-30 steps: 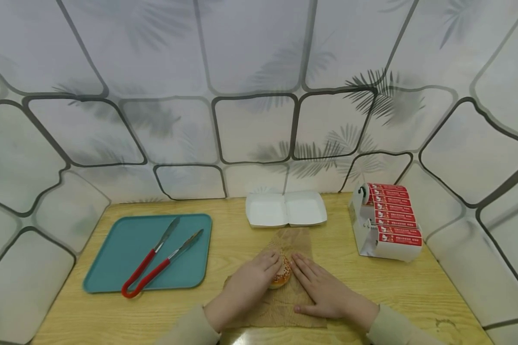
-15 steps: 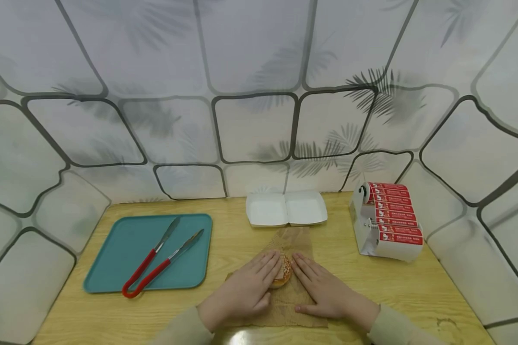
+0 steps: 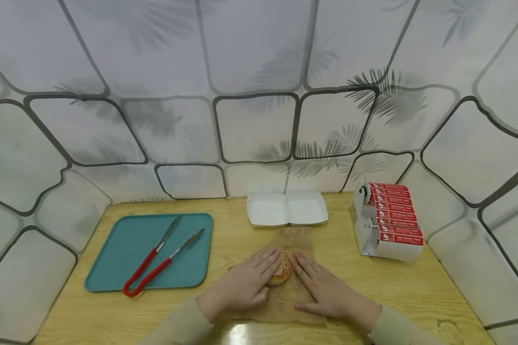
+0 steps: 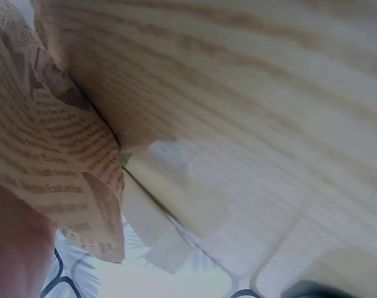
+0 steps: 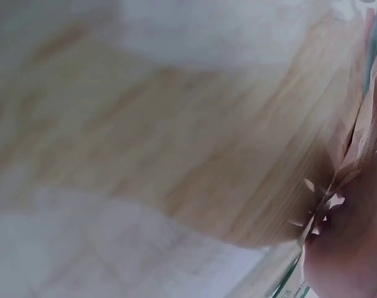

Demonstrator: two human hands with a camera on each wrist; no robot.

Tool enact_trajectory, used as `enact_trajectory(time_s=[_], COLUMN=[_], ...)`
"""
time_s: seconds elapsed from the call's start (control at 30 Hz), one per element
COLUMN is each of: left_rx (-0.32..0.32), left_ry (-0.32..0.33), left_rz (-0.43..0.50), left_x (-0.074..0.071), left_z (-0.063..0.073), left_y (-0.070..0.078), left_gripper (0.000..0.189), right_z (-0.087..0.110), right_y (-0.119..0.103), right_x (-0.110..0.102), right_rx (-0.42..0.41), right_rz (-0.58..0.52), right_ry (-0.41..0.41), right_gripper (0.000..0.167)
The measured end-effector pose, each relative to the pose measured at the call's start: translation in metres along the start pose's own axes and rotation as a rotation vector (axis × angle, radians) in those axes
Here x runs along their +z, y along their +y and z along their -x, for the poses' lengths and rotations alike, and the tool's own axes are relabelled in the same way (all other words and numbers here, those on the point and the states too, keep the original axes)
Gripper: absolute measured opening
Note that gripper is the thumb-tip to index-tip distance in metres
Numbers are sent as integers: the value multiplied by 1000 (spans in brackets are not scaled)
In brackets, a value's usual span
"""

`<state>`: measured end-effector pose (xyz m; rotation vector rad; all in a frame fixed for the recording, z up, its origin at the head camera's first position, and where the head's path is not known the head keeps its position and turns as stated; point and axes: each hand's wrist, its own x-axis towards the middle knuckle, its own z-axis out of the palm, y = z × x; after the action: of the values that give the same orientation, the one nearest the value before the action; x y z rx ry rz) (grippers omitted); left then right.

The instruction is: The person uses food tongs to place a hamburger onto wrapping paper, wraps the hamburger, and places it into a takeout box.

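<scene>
In the head view a sesame-topped bun [image 3: 280, 274] sits on a sheet of brown wrapping paper [image 3: 291, 304], partly covered by my left hand [image 3: 247, 280]. That hand's straight fingers lie over the bun's left side, thumb spread toward me. To the right of the bun, my right hand [image 3: 324, 290] rests flat on the paper with fingers extended, fingertips close by the bun's edge. Printed text shows on the paper [image 4: 58, 161] in the left wrist view, raised beside part of the left hand [image 4: 15, 239]. The right wrist view catches part of the right hand [image 5: 350, 242] at the paper's edge.
A teal tray [image 3: 125, 239] at the left carries red-handled tongs [image 3: 148, 275]. Behind the paper stands an opened white food box [image 3: 287, 209]. At the right is a dispenser [image 3: 388, 223] with rolls of red labels. A patterned wall closes off the wooden table's back.
The left hand's thumb has come out to the side, and its fingers have shifted slightly over the bun. The right hand has hardly moved.
</scene>
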<state>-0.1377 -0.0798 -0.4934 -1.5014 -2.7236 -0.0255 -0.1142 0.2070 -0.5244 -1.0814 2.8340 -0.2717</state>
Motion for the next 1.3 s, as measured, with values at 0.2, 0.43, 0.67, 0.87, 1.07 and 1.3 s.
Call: enact_trajectory(time_s=[0.2,0.43,0.67,0.87,1.07,1.3], left_rx=[-11,-18,7,8,-17,-10], left_ry=[2,0,23,35,-10,-6], left_rz=[24,27,23,22,30,24], left_x=[1,-1,-3,-4,-4,-2], left_z=[-1,-3,-3,-3,-3,-3], left_y=[-7,-10,-10,-10,-10,-11], left_gripper=[70,70,70,69,70,70], right_z=[3,14,31,38,34,24], right_y=[2,8,14,18,22,25], right_x=[-3,-6,-10,-9,-8,-8], right_rx=[-28,-169,-365,-412,-466,-582], right_rz=[52,92,100,123,142,116], right_ry=[81,255,333,328,427,637], right_gripper=[94,88,93,94,61,32])
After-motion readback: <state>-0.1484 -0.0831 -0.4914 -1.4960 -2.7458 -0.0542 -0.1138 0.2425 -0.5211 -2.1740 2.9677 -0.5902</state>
